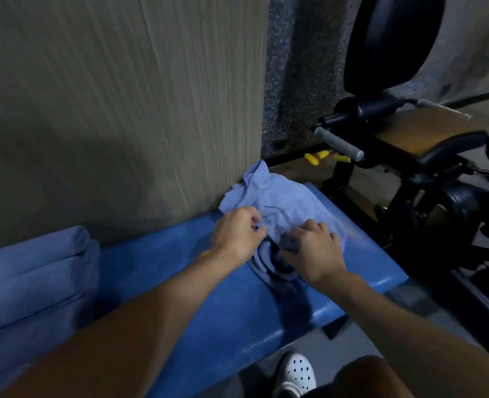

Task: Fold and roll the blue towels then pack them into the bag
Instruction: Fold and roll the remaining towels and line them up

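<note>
Head view: left hand (237, 237) and right hand (312, 251), forearms extended, fingers curled, each pinching crumpled blue towel (289, 202) on counter (180, 271), towel's long axis running away toward wall panel (122, 110).

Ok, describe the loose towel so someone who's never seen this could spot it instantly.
Start at the long blue padded bench running along the wood-grain wall panel. Towards its right end, beside the black gym machine, lies a pale blue towel. Unlike the rolled towels stacked at the bench's left end, it is spread loose and crumpled.
</note>
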